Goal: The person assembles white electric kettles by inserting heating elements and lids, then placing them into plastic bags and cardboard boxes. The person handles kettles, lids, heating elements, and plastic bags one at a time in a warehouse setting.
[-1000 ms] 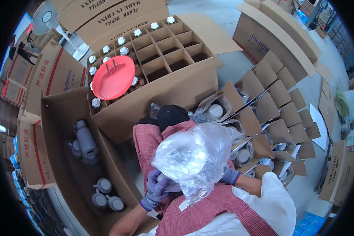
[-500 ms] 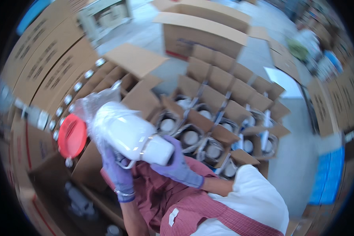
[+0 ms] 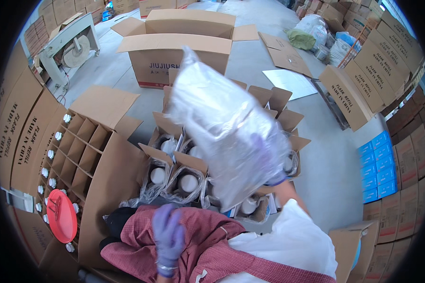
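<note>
My right hand [image 3: 265, 150], in a purple glove, is closed on the lower right part of a clear plastic bag [image 3: 212, 106] raised above the open carton. The bag looks whitish and bulky, and glare and blur hide most of the white flask inside. Partly covered by plastic, the fingers show through as purple. Over my lap, my left hand [image 3: 167, 233], also gloved in purple, is raised with nothing in it and its fingers stretched upward. Beneath the bag, bagged flasks with round white tops [image 3: 189, 183] stand in the cardboard divider cells.
At left, a divided carton [image 3: 87, 146] holds several silver-topped items and a red dish [image 3: 63, 217]. An open carton [image 3: 174, 59] stands beyond the flasks. Stacked cartons [image 3: 363, 78] and blue boxes [image 3: 378, 165] line the right. A white sheet [image 3: 290, 85] lies on the floor.
The bagged flask has moved from my left side, up and to the right, in my right hand. My left hand has let go and dropped to my lap. The view has shifted.
</note>
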Demonstrator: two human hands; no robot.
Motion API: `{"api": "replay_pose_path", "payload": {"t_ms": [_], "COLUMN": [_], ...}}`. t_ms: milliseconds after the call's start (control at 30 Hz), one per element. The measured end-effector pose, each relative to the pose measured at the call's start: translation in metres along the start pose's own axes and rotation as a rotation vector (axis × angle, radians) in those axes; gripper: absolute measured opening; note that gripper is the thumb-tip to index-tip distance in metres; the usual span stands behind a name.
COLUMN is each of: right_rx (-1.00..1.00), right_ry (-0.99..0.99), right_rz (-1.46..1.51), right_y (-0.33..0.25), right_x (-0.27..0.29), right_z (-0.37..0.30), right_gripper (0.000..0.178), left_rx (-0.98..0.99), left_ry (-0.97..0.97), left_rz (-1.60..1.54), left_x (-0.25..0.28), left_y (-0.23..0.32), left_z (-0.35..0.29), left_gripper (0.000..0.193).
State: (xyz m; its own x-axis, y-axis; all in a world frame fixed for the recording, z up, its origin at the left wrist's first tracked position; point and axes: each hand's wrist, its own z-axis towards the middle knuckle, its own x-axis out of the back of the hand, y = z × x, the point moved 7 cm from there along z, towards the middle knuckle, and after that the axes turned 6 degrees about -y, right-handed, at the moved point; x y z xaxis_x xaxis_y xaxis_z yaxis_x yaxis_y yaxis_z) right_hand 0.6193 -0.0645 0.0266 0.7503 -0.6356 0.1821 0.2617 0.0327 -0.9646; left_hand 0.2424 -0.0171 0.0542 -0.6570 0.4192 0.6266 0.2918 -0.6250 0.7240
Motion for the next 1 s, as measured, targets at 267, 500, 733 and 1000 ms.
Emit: {"api": "replay_pose_path", "payload": {"t_ms": [267,500,733,1000], "right_rx": [0.367,0.28,0.608,0.225], "right_ry": [-0.029,-0.184,-0.591,-1.039], "right_rz": [-0.953,-0.752,-1.519,-1.272], "right_y": [-0.116,-0.053,0.006,0.151], "right_x": [0.086,0.074,-0.007,0.019], "right_z": [0.076,0.112,0.139,0.187], "right_gripper": [0.065,0.074,0.059,0.054], "left_rx": [0.435,0.546,0.613,1.115], "left_ry": [0.337,0.372,0.453,1.001], "left_rz": [0.181,0.472,0.757,0.485], "left_x": [0.123,0.148,0.165,0.169], "left_y": [-0.093,-0.078,-0.088,-0.113], "left_z": [-0.098,-0.129,-0.193,-0.458], "left_gripper": [0.037,0.034,0.031,0.031]}}
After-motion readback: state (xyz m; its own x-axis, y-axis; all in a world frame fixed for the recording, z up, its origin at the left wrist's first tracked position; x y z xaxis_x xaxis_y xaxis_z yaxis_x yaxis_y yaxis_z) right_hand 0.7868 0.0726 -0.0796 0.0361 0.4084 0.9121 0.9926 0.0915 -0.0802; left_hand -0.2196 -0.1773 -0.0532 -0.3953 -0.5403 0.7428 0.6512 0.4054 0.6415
